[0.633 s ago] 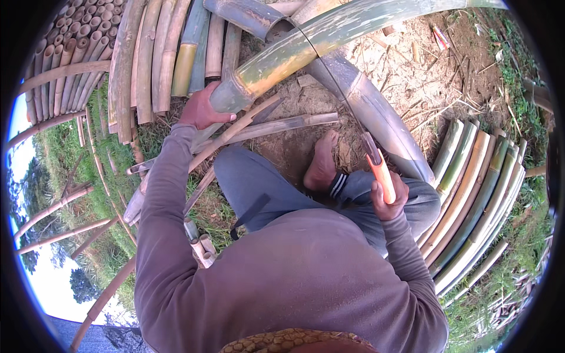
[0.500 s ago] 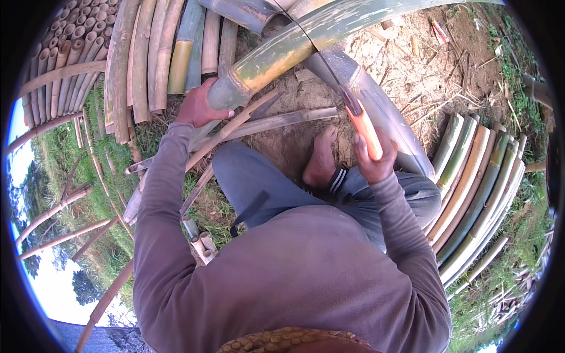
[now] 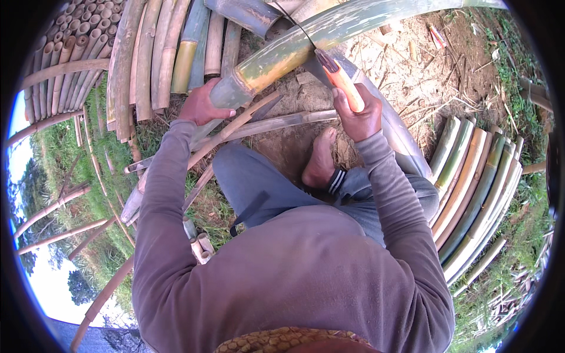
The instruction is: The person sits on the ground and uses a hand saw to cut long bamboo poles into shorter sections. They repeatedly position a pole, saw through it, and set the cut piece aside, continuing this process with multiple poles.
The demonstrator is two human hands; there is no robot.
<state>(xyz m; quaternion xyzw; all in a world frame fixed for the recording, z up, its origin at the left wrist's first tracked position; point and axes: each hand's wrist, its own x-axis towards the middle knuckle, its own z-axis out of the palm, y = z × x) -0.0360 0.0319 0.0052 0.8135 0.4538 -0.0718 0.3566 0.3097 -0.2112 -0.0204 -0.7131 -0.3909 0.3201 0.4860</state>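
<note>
A thick green and yellow bamboo pole (image 3: 276, 62) lies across the view, its near end at the left. My left hand (image 3: 203, 105) is wrapped round that end. In my right hand (image 3: 360, 112) is a hand saw (image 3: 344, 85) with an orange handle, my fingers closed on the grip. The dark, thin blade crosses the pole at an angle, and its far end lies beyond the pole. Beneath the pole, another thick grey bamboo pole (image 3: 403, 138) slants down toward my right knee.
Cut bamboo lengths (image 3: 477, 182) are stacked at the right. More bamboo poles (image 3: 153, 59) lie at the upper left, beside a pile of bamboo tubes (image 3: 70, 53). Thin split bamboo (image 3: 282, 122) lies on the bare soil before my foot (image 3: 321, 157).
My right hand has pushed the saw forward and to the left, so the handle is now close to the bamboo pole. My left hand keeps its place on the pole's end.
</note>
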